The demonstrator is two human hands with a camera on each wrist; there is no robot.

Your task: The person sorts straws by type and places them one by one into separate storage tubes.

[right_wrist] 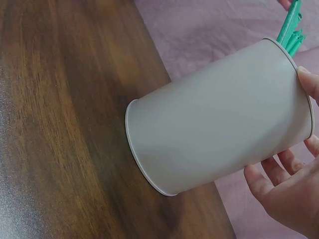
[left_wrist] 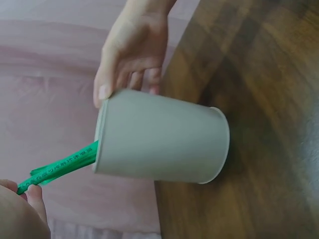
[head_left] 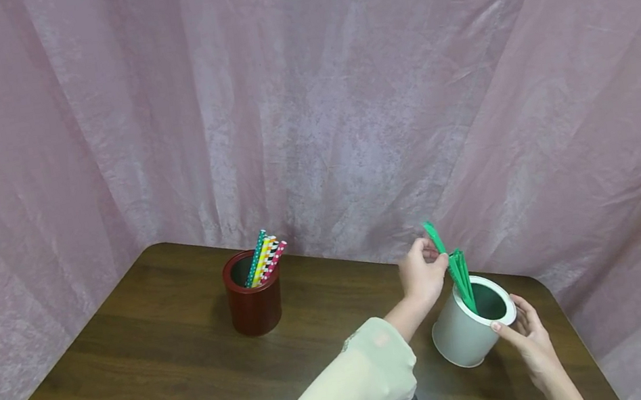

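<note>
Now two cups – left hand point(head_left: 423, 274) pinches a green straw point(head_left: 434, 237), right hand point(head_left: 527, 335) grips white cup point(head_left: 465, 337) (tilted).

Dark wooden table point(head_left: 153, 367): red cup point(head_left: 254, 303) standing, white cup point(head_left: 465, 333) tilted.

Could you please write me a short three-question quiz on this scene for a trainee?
1. True or false: the left hand pinches a green packet above the white cup.
2. Which cup holds the patterned straws? A) the white cup B) the dark red cup C) neither
3. Fill in: the right hand holds the white cup at its ____.

Key:
1. True; the fingers pinch the packet near its upper end, with more green packets standing in the cup.
2. B; the dark red cup stands apart on the wooden table.
3. Rim; the thumb lies on the rim, fingers on the outer wall.
</note>
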